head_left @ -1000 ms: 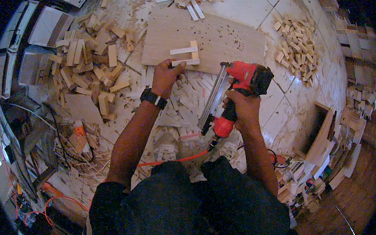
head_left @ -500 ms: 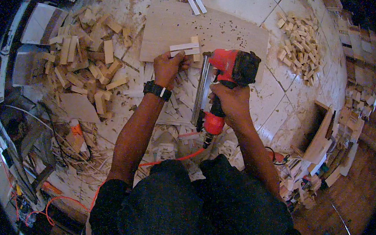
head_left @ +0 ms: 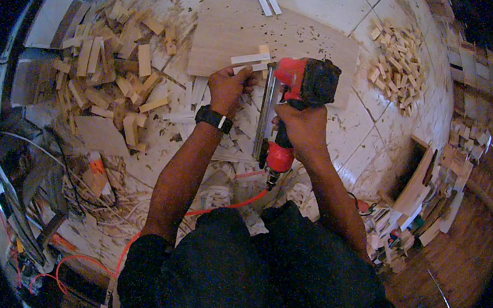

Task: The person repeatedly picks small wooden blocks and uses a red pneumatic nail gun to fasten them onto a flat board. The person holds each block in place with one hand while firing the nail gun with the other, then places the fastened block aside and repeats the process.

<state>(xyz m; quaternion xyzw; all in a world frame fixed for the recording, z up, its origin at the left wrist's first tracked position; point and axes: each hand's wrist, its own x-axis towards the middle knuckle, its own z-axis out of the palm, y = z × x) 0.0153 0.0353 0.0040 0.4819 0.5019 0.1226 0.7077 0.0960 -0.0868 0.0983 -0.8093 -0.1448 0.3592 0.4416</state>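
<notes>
My right hand (head_left: 306,127) is wrapped round the handle of a red and black nail gun (head_left: 290,70). An orange air hose (head_left: 248,201) runs from its lower end. The gun's nose is at the right end of two pale wood strips (head_left: 250,59), which lie side by side across a small wood block (head_left: 264,49). My left hand (head_left: 227,93), a watch on its wrist, pinches the nearer strip at its left part. Strips and block rest on a flat wooden board (head_left: 215,30); the gun covers part of their right ends.
Loose wood blocks (head_left: 144,59) are heaped left of the board. Smaller blocks (head_left: 401,65) form a pile at the right. Joined strips (head_left: 268,2) lie beyond the board. Scrap wood (head_left: 409,225) is stacked at the lower right, and cables (head_left: 74,178) trail at the lower left.
The nail gun's nose has come closer to the strips and now overlaps their right ends. My left hand keeps its pinch on the nearer strip. The whole view has shifted slightly.
</notes>
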